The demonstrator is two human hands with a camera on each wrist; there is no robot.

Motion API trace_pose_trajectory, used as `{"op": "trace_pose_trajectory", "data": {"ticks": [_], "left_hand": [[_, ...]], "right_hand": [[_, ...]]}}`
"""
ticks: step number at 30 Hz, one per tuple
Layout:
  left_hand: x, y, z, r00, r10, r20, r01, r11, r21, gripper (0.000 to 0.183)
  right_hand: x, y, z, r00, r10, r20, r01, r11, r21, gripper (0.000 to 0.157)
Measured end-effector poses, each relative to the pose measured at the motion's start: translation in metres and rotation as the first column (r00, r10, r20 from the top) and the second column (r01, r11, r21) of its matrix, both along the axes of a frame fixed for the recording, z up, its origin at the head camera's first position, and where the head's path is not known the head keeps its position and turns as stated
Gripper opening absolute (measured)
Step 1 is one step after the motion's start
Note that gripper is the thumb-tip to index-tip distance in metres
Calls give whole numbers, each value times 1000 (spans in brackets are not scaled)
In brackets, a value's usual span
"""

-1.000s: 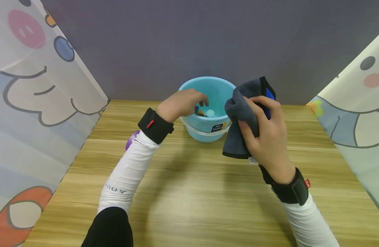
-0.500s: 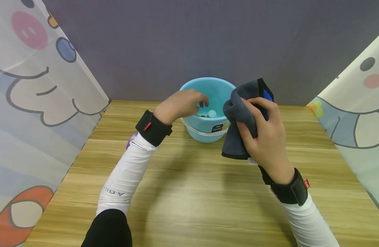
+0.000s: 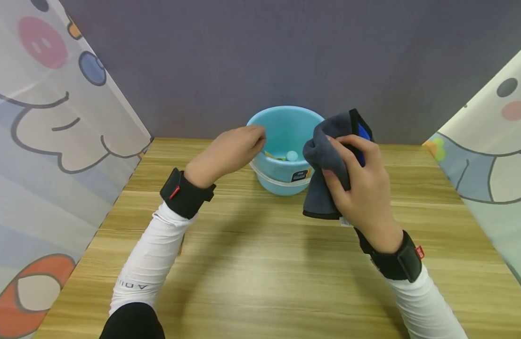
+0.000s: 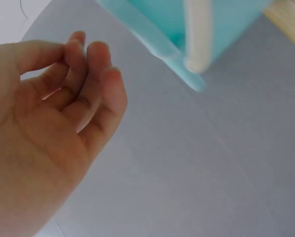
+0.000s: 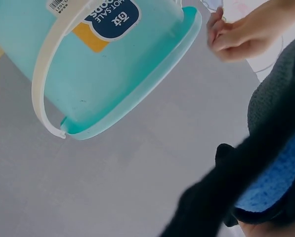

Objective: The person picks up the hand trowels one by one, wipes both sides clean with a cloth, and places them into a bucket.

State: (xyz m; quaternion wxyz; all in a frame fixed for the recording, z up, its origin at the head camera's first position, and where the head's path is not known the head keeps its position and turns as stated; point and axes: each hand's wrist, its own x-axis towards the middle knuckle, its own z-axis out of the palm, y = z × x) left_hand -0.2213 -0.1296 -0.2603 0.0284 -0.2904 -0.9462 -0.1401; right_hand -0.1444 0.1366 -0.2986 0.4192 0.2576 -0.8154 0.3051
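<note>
A light blue bucket (image 3: pixel 281 181) with a white handle stands at the back of the wooden table. Inside it lie a pale blue round thing (image 3: pixel 292 156) and something yellow-green, mostly hidden by the rim. My left hand (image 3: pixel 226 153) hovers at the bucket's left rim; in the left wrist view its fingers (image 4: pixel 112 94) are loosely curled with nothing between them. Right of the bucket, my right hand (image 3: pixel 364 188) grips a folded grey cloth (image 3: pixel 326 188) with black edging and a blue side, held above the table. In the right wrist view the cloth's blue side (image 5: pixel 273 190) shows up close.
A grey wall (image 3: pixel 260 61) rises right behind the bucket. Cartoon-printed sheets (image 3: pixel 44 141) flank the wooden table (image 3: pixel 264 282) on both sides. A small brownish edge pokes out beside my left sleeve, too little to identify.
My left hand has drawn back leftward from over the bucket's inside to its rim. A purple thing seen earlier behind my left forearm is now hidden. The right hand and cloth barely moved.
</note>
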Motion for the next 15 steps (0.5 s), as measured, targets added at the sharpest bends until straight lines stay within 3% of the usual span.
{"op": "trace_pose_trajectory", "data": {"ticks": [8, 15], "left_hand": [[30, -53, -24, 993, 116, -9, -116, 993, 5, 25], [60, -113, -71, 961, 271, 61, -267, 962, -63, 21]], "right_hand": [[0, -1, -1, 1000, 13, -11, -13, 1000, 23, 51], [1, -3, -2, 1000, 25, -19, -24, 999, 30, 50]]}}
